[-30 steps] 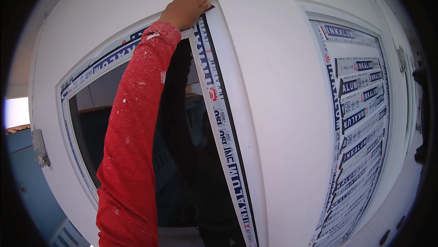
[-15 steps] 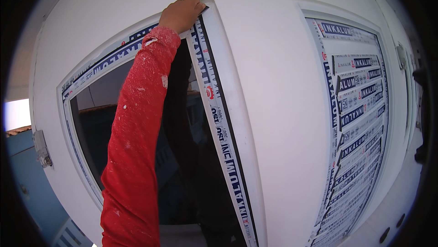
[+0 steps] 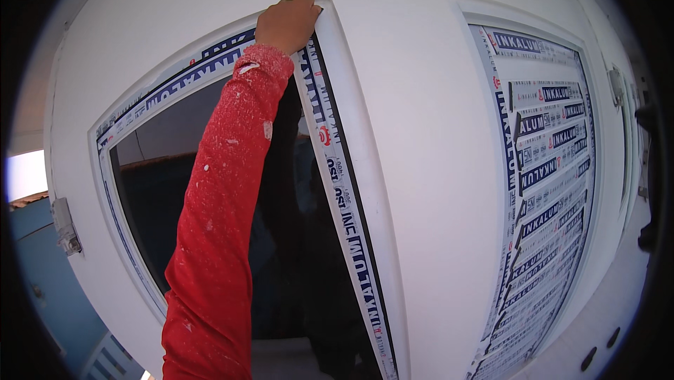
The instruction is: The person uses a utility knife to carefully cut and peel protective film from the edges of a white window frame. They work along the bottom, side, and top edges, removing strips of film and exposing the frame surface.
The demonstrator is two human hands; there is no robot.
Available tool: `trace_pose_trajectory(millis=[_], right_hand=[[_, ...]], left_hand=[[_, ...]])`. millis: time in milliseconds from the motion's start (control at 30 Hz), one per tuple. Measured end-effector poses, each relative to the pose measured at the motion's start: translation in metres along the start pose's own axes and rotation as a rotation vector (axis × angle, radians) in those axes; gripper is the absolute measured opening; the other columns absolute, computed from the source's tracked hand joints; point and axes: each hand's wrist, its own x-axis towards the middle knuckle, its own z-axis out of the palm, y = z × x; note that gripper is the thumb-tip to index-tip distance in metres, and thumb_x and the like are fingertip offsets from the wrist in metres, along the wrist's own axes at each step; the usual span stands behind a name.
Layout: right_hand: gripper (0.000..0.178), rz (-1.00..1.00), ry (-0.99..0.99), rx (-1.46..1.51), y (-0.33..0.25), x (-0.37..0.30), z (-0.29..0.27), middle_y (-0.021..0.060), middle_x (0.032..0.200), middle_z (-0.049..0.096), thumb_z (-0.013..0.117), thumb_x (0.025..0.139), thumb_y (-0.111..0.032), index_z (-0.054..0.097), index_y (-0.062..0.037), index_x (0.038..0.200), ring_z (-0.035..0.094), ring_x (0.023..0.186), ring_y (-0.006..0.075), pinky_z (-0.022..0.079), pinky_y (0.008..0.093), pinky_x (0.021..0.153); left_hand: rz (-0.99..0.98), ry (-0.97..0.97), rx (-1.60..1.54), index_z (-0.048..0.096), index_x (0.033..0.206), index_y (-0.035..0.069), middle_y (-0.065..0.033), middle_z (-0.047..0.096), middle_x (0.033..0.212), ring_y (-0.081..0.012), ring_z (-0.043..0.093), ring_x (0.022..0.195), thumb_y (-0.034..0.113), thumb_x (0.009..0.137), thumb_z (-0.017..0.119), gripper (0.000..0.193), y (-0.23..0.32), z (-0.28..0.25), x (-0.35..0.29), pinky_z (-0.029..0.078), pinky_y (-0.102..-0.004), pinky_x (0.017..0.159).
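My left hand is raised to the upper right corner of a window, with its fingers curled and the back of the hand showing. A small dark tip pokes out beside the fingers; the rest of what they grip is hidden. The window frame wears printed white and blue protective film, and a thin black line runs down its outer right edge. Dark glass fills it, reflecting the surroundings. My arm, in a red sleeve spotted with white, crosses in front of the pane. My right hand is out of the picture.
White wall surrounds the recessed window. To the right is a louvred panel covered in similar printed film. A grey box is fixed to the wall at left, near a blue wall and pale slatted railing.
My left hand and sleeve have shifted slightly right along the top corner of the frame. Less of the dark tip shows beside the fingers.
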Motion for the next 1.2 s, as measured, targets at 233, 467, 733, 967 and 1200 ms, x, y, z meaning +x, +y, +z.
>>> trace_pose_trajectory(millis=[233, 467, 733, 967, 1200], right_hand=[[0.037, -0.002, 0.016, 0.001, 0.001, -0.016, -0.002, 0.0196, 0.109, 0.072, 0.060, 0.091, -0.035, 0.073, -0.0050, 0.108, 0.068, 0.102, 0.0362, 0.053, 0.0456, 0.087], [0.037, -0.015, 0.037, -0.001, 0.005, -0.018, 0.000, 0.0193, 0.108, 0.073, 0.061, 0.091, -0.035, 0.073, -0.0050, 0.108, 0.068, 0.101, 0.0359, 0.054, 0.0455, 0.087], [0.036, -0.026, 0.062, 0.009, 0.006, -0.011, 0.005, 0.0189, 0.107, 0.073, 0.061, 0.091, -0.034, 0.073, -0.0050, 0.108, 0.068, 0.100, 0.0355, 0.054, 0.0453, 0.086], [0.035, -0.037, 0.075, 0.006, 0.007, -0.011, 0.005, 0.0186, 0.107, 0.073, 0.061, 0.091, -0.034, 0.073, -0.0050, 0.107, 0.068, 0.099, 0.0352, 0.054, 0.0452, 0.085], [0.035, -0.058, 0.091, 0.014, 0.006, -0.006, 0.005, 0.0183, 0.106, 0.073, 0.061, 0.091, -0.033, 0.073, -0.0050, 0.107, 0.068, 0.099, 0.0348, 0.054, 0.0450, 0.084]], left_hand=[[-0.269, -0.041, -0.568, 0.073, 0.098, -0.001, -0.0165, 0.075, 0.082, -0.0250, 0.075, 0.070, 0.022, 0.098, 0.054, 0.029, 0.000, -0.014, -0.012, 0.062, -0.0394, 0.069], [-0.377, -0.181, -0.658, 0.072, 0.090, -0.007, -0.0175, 0.073, 0.071, -0.0226, 0.074, 0.059, 0.018, 0.095, 0.059, 0.029, 0.012, -0.025, -0.007, 0.061, -0.0331, 0.063], [-0.236, -0.200, -0.370, 0.076, 0.086, -0.005, -0.0160, 0.074, 0.070, -0.0259, 0.075, 0.065, 0.017, 0.093, 0.058, 0.029, 0.011, -0.015, 0.013, 0.062, -0.0362, 0.073], [-0.286, -0.289, -0.433, 0.071, 0.099, 0.000, -0.0096, 0.069, 0.070, -0.0139, 0.061, 0.049, 0.021, 0.098, 0.062, 0.023, 0.020, -0.013, 0.023, 0.053, -0.0277, 0.055], [-0.311, -0.295, -0.493, 0.071, 0.097, -0.001, -0.0078, 0.068, 0.070, -0.0130, 0.060, 0.049, 0.020, 0.098, 0.063, 0.022, 0.018, -0.014, 0.022, 0.052, -0.0273, 0.054]])
